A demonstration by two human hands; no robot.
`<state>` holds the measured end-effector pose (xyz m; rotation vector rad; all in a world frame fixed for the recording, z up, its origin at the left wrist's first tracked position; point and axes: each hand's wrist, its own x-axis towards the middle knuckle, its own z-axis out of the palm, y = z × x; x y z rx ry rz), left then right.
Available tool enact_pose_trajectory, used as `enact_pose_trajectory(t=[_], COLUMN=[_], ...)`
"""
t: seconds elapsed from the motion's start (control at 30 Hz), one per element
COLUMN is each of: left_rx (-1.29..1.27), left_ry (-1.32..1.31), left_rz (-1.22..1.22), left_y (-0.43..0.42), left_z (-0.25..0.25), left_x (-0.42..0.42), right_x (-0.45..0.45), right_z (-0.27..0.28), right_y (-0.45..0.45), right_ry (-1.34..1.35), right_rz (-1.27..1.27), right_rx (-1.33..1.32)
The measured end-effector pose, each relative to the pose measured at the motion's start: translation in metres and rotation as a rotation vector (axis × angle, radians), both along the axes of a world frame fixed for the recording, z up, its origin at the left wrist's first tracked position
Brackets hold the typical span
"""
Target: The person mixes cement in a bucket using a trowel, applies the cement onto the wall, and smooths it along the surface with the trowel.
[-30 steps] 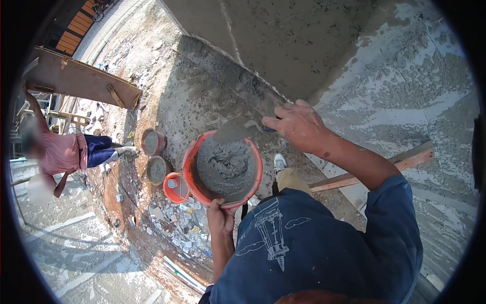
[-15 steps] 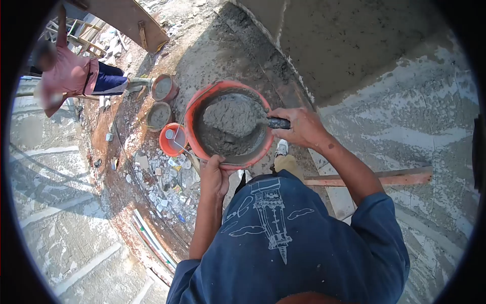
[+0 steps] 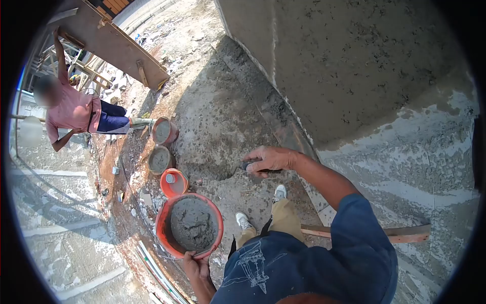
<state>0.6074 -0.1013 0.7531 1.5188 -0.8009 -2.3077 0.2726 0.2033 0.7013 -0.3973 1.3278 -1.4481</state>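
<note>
Pink shirt (image 3: 71, 111): worn by a co-worker at far left, one arm raised to a wooden board (image 3: 116, 45).
Mortar pails (image 3: 174, 135): two, side by side near the co-worker's boots (image 3: 142, 123).
Small orange bucket (image 3: 164, 184): just beside the pails, a pale cup (image 3: 170, 178) inside.
Big orange bucket (image 3: 163, 230): held in front of the person, grey mortar (image 3: 195, 223) inside (lumpy on top).
Left hand (image 3: 197, 266): fingers closed on the big bucket's near rim.
Right hand (image 3: 271, 158): well apart from that bucket, above the ground (image 3: 202, 137), fingers wrapped around a dark trowel handle (image 3: 246, 165) (its blade blends into the grey below).
Wall (image 3: 344, 66): dark grey coating in the upper part, paler and patchy lower down.
</note>
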Motion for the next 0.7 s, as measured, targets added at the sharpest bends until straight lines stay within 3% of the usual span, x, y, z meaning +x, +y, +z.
enact_pose_trajectory(t=[0.03,0.1,0.13,0.2,0.27,0.4,0.47,0.53,0.6,0.7], left_rx=[-0.017,-0.045,-0.017,-0.024,0.000,0.055,0.060,0.057,0.045,0.007], left_ry=[-0.018,-0.073,-0.060,-0.060,-0.097,0.010,0.044,0.102,0.187,0.250], left_rz=[0.012,0.028,0.038,0.023,0.005,-0.179,-0.248,-0.355,-0.482,-0.546], left_y=[0.008,0.022,0.022,0.035,0.042,0.049,0.049,0.048,0.046,0.043], left_z=[0.003,0.012,0.008,0.008,0.011,0.009,0.008,0.011,0.015,0.015], left_x=[-0.006,-0.008,-0.003,-0.017,-0.015,-0.026,-0.030,-0.036,-0.039,-0.042], right_x=[-0.030,-0.101,-0.117,-0.083,-0.032,0.046,0.079,0.110,0.140,0.177], right_z=[-0.015,-0.028,0.006,0.101,0.159,0.184,0.165,0.170,0.140,0.102], right_y=[0.037,0.136,0.183,0.228,0.228,0.159,0.118,0.070,0.028,-0.034], right_ry=[0.023,0.281,0.472,0.732,0.789,1.065,1.366,1.412,1.658,1.438], right_rz=[-0.113,-0.628,-0.876,-1.183,-1.055,-0.693,-0.514,-0.252,-0.199,-0.082], right_rx=[0.026,0.273,0.473,0.513,0.664,0.770,0.671,0.735,0.715,0.795])
